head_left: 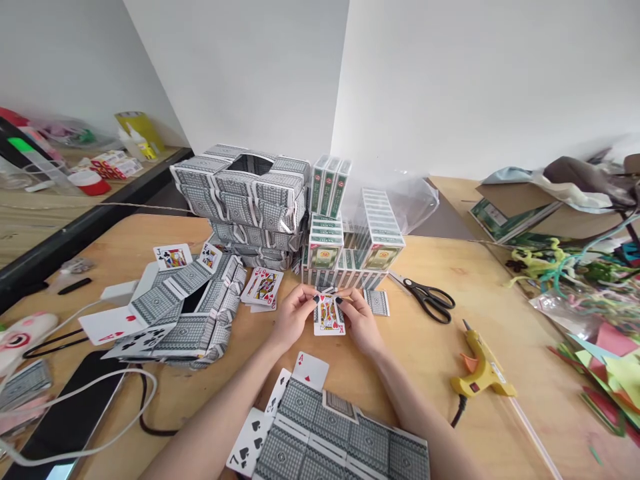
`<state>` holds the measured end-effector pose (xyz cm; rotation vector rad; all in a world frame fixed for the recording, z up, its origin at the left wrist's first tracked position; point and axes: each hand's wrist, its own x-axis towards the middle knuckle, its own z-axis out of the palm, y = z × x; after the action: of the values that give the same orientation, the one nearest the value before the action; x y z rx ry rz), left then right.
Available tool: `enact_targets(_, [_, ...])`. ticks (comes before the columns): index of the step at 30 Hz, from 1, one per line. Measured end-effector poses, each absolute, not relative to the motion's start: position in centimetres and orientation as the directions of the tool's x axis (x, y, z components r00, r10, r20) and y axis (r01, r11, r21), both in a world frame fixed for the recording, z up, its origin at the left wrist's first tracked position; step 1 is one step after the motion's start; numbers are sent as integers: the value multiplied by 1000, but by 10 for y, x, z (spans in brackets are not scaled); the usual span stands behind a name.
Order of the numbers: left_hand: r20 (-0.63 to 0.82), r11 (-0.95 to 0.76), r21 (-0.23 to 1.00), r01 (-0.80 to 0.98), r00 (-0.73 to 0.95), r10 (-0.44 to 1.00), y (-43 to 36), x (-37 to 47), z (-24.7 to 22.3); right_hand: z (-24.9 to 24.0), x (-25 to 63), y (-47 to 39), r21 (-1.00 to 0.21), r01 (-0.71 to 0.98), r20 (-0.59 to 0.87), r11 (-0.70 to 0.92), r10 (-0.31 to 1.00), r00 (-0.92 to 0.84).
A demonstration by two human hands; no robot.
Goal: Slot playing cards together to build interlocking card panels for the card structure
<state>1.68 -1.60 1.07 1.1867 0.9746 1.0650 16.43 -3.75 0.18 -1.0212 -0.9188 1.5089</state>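
Observation:
My left hand (296,313) and my right hand (361,320) pinch the two upper corners of a king of hearts playing card (329,315), face up above the table. Another card's patterned back shows just behind its top edge. Beside my right hand a face-down card (378,302) lies on the wood. Left of my left hand is a loose pile of face cards (263,288). Close to me, below my wrists, a panel of joined cards (340,437) lies back side up, with an ace of diamonds (310,370) and a seven of spades (250,443) sticking out.
Card-covered boxes (245,193) are stacked at the back left, a partly built one (200,327) in front. Boxed decks (325,253) stand behind my hands. Scissors (430,300) and a yellow glue gun (480,370) lie right. A phone (65,407) and white cable lie left.

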Motion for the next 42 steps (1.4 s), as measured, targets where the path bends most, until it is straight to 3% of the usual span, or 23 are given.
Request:
enact_targets(5, [-42, 76, 992, -100, 300, 953, -16, 18, 8, -1, 164, -36, -936, -322, -139, -146, 989, -46])
enact_targets(10, [8, 0, 999, -33, 244, 970, -16, 19, 6, -2, 163, -36, -924, -340, -178, -176, 984, -24])
enact_targets(16, [73, -85, 994, 66, 166, 983, -19, 17, 4, 6, 159, -37, -774, -507, -287, -379, 924, -252])
enact_targets(22, [110, -147, 976, 160, 222, 969, -22, 15, 5, 4, 163, -36, -754, -416, -420, -508, 860, -290])
enact_targets(30, [145, -209, 953, 220, 276, 950, -23, 13, 10, 6, 178, -37, -778, -311, -321, -546, 771, -550])
enact_targets(34, [97, -147, 975, 164, 279, 955, -22, 11, 12, 4, 179, -36, -782, -341, -290, -521, 789, -542])
enact_targets(38, [1, 1, 1000, -8, 309, 951, -18, 8, 16, 3, 176, -35, -780, -354, -281, -516, 794, -538])
enact_targets(42, [26, -19, 999, -30, 263, 964, -16, 11, 18, 5, 172, -36, -805, -387, -228, -450, 836, -500])
